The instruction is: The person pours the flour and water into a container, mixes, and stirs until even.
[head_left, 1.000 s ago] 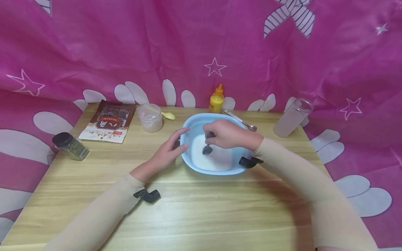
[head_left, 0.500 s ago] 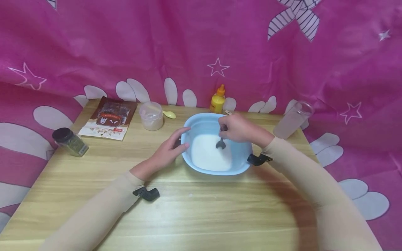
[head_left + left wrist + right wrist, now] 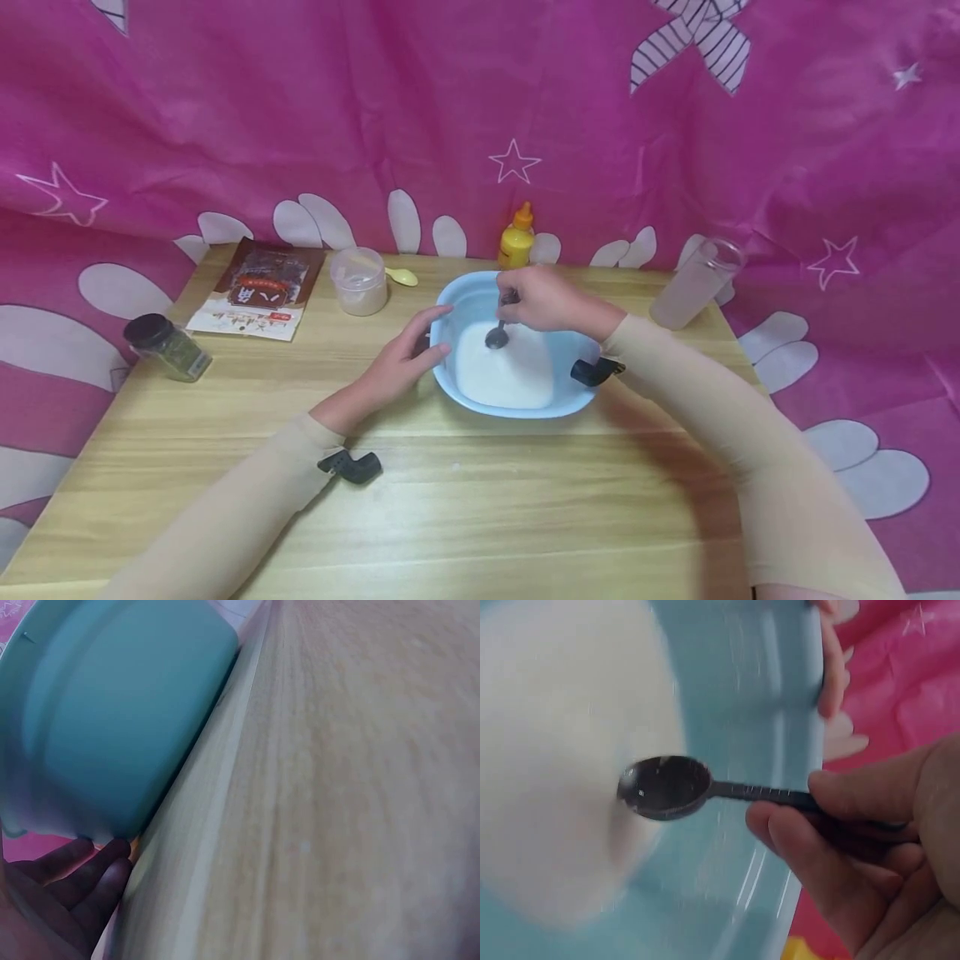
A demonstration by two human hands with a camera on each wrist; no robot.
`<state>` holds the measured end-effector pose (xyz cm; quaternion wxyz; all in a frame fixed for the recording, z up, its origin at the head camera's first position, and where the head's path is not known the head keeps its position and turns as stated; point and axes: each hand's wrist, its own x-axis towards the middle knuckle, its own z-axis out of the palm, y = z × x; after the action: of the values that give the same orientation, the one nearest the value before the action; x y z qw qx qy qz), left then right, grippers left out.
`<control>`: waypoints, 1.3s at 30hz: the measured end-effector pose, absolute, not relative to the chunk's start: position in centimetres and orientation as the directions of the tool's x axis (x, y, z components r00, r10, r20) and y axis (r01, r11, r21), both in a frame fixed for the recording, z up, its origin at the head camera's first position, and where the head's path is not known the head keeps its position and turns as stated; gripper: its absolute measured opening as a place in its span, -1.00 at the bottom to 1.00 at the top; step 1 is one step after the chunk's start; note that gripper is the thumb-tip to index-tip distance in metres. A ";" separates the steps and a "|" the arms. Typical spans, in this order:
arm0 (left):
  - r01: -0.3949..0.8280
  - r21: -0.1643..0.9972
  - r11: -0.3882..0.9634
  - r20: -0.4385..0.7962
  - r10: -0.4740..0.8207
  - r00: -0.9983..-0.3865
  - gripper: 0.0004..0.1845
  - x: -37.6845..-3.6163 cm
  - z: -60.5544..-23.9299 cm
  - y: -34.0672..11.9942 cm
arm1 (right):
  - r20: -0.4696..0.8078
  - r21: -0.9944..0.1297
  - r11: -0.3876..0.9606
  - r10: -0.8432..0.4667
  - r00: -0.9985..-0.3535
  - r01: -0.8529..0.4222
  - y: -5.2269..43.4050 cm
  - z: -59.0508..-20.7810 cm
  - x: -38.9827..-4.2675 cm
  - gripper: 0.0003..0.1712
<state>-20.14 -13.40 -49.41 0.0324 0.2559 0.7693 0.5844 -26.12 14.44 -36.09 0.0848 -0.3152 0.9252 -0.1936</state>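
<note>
A light blue plastic basin [image 3: 517, 412] with smooth white contents [image 3: 510, 375] stands on the wooden table. My left hand [image 3: 397, 358] holds its left side, thumb and forefinger lapping over the rim. In the left wrist view the other fingers [image 3: 105, 892] lie against the outer wall. Over the basin, my right hand [image 3: 543, 300] pinches the handle of a small black measuring spoon [image 3: 667, 787] between thumb and fingers. The spoon's bowl hangs over the white contents near the basin's inner wall. A few pale specks show in its dark hollow.
Behind the basin stands a yellow squeeze bottle [image 3: 517, 242]. To the left are a clear tub [image 3: 359, 287], a yellow spoon [image 3: 402, 277], a brown-and-white packet [image 3: 258, 292] and a black-lidded jar [image 3: 172, 350]. A tall frosted cylinder [image 3: 690, 287] stands at right, before the pink curtain [image 3: 420, 100].
My right hand moves the black spoon rightward across the basin, then back left, where it now hangs bowl down-left of the hand. The left hand keeps its place on the basin.
</note>
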 end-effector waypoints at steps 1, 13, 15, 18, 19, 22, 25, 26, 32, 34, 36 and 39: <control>0.355 0.917 0.180 0.250 0.431 -0.867 -0.35 -20.1 -49.5 -13.4 | -0.032 -0.398 0.744 -0.596 -0.802 -0.537 14.7 -36.2 -26.5 -0.74; 0.361 0.922 0.141 0.269 0.438 -0.858 -0.34 -20.2 -49.4 -13.6 | -0.172 -0.357 0.753 -0.635 -0.753 -0.553 15.7 -35.0 -24.5 -0.69; 0.362 0.921 0.142 0.269 0.438 -0.858 -0.34 -20.2 -49.4 -13.6 | -0.186 -0.414 0.707 -0.682 -0.707 -0.573 15.1 -35.2 -24.1 -0.71; 0.363 0.920 0.148 0.269 0.435 -0.859 -0.35 -20.2 -49.4 -13.6 | -0.169 -0.487 0.648 -0.728 -0.665 -0.586 14.2 -35.6 -24.3 -0.76; 0.364 0.920 0.148 0.270 0.437 -0.858 -0.34 -20.2 -49.4 -13.6 | -0.159 -0.503 0.638 -0.731 -0.664 -0.583 14.0 -35.8 -24.5 -0.77; 0.369 0.918 0.149 0.272 0.440 -0.856 -0.34 -20.2 -49.5 -13.5 | -0.123 -0.526 0.639 -0.710 -0.694 -0.561 13.5 -36.0 -25.4 -0.79; 0.366 0.917 0.155 0.268 0.440 -0.857 -0.34 -20.2 -49.5 -13.4 | -0.094 -0.524 0.674 -0.653 -0.752 -0.520 13.8 -36.3 -26.5 -0.77; 0.364 0.918 0.156 0.266 0.440 -0.858 -0.34 -20.1 -49.5 -13.3 | -0.085 -0.522 0.687 -0.632 -0.770 -0.505 14.1 -36.3 -26.9 -0.76; 0.352 0.923 0.154 0.255 0.438 -0.862 -0.34 -20.1 -49.5 -13.2 | -0.054 -0.456 0.762 -0.539 -0.841 -0.459 16.6 -36.1 -28.0 -0.63; 0.353 0.922 0.161 0.255 0.437 -0.863 -0.34 -20.2 -49.5 -13.2 | -0.078 -0.424 0.777 -0.543 -0.836 -0.465 17.1 -35.8 -27.8 -0.60; 0.357 0.919 0.165 0.257 0.435 -0.863 -0.34 -20.2 -49.6 -13.3 | -0.128 -0.411 0.775 -0.570 -0.812 -0.479 17.3 -35.5 -27.4 -0.60; 0.356 0.920 0.166 0.257 0.430 -0.865 -0.34 -20.2 -49.6 -13.4 | -0.215 -0.457 0.744 -0.625 -0.751 -0.488 16.7 -35.1 -26.5 -0.65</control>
<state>-20.23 -13.39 -49.63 0.0314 0.2576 0.7629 0.5921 -26.50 16.75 -35.15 0.1802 -0.3035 0.9162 -0.1896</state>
